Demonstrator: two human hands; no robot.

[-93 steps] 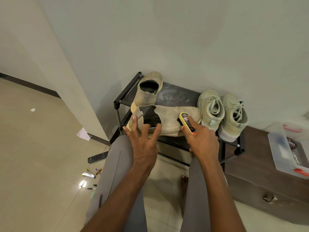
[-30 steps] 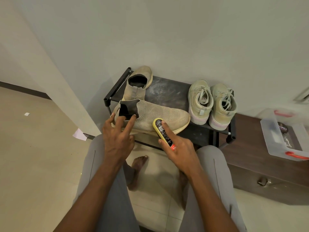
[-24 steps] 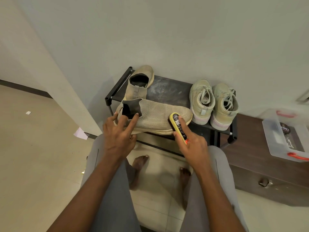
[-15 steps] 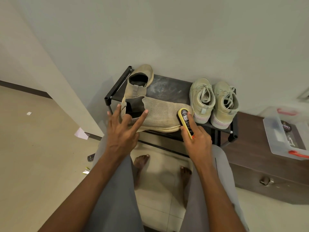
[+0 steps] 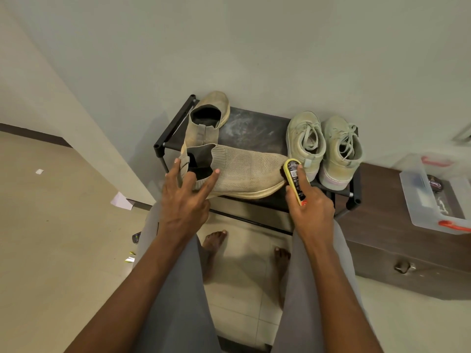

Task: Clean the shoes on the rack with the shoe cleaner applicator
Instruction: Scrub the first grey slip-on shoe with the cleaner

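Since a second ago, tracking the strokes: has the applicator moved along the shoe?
Yes. The applicator has moved from mid-shoe to the knit shoe toe, nearer the laced sneakers.

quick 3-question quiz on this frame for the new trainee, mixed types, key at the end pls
1. True or false: the right hand holds the yellow applicator with its far end at the toe of the knit slip-on shoe.
2. Multiple choice: where do the left hand fingers rest? A) on the lace-up pair B) at the slip-on's collar C) on the plastic box
3. Fill in: how many shoes are on the rack?

Key
1. True.
2. B. The lace-up pair stands untouched at the rack's right end; the plastic box sits on the brown cabinet.
3. Four, counting the second slip-on behind.
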